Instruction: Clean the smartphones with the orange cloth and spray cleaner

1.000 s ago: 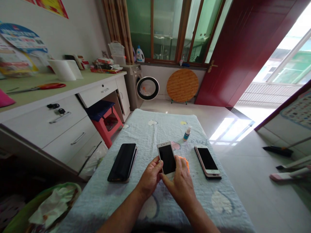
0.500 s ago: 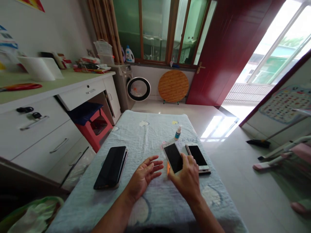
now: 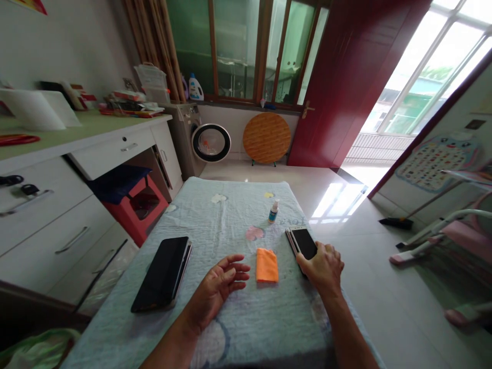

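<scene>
My right hand (image 3: 325, 269) grips a white smartphone (image 3: 304, 242) with a dark screen, thumb on its left edge and fingers over the right. The phone lies at the stack on the table's right side; another phone's edge (image 3: 290, 244) shows beneath it. Whether the two touch is hard to see. Palm turned inward, my left hand (image 3: 217, 287) is held over the cloth with fingers apart and nothing in it. Between my hands lies a folded orange cloth (image 3: 267, 266). To the left is a stack of phones with a large black one (image 3: 163, 274) on top.
A small spray bottle (image 3: 273, 212) stands near the far right of the table, which wears a light blue quilted cover (image 3: 226, 225). Left are a white drawer desk (image 3: 92, 205) and a red stool (image 3: 148, 205). A pink chair (image 3: 461, 238) is at the right.
My right hand has carried the white smartphone rightward onto or just above the right stack, uncovering the orange cloth. My left hand stays open. The view has shifted slightly right.
</scene>
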`<state>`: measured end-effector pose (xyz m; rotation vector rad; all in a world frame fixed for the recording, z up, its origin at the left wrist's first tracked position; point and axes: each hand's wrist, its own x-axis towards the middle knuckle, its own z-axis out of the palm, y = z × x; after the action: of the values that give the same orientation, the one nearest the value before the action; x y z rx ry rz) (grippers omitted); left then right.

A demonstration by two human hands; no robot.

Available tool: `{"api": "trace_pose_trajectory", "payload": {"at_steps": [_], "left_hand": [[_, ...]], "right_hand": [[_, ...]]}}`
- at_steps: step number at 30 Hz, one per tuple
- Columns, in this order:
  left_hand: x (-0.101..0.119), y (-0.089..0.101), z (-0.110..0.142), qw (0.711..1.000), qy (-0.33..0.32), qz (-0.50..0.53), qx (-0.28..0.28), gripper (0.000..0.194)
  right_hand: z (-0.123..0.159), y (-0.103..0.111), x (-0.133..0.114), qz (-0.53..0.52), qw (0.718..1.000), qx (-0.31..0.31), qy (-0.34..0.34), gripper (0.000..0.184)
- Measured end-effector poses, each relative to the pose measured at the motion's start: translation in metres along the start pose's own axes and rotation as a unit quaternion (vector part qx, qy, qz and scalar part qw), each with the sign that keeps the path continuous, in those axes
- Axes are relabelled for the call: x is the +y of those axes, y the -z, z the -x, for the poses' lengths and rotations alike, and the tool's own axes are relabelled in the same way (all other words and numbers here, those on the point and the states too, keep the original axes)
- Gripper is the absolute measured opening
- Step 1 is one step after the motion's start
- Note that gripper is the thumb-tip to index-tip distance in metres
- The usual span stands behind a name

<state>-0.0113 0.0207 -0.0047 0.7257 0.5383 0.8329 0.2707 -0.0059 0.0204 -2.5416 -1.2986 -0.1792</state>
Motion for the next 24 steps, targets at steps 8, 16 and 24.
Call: {"api": "trace_pose_trajectory", "payload": {"at_steps": [8,16,24], "left_hand": [[0.001,-0.0001,-0.0011,1.0,-0.002,0.006,-0.008,0.035],[0.0018,-0.0009,-0.0003,1.0,-0.004,0.006,-0.008,0.037],[0.0026,-0.0025,0.0004,1.0,-0.004,0.006,-0.005,0.038]], "right_hand": [[0.0002,-0.0051,-0.0007,0.006,1.0,0.007,-0.003,0.058],[0.004,-0.0046,-0.0013,0.01,1.0,0.001,0.007,0.05],[0.0082,0.0005,-0.003,-0.002,0.999,0.039,-0.002,0.066]]}}
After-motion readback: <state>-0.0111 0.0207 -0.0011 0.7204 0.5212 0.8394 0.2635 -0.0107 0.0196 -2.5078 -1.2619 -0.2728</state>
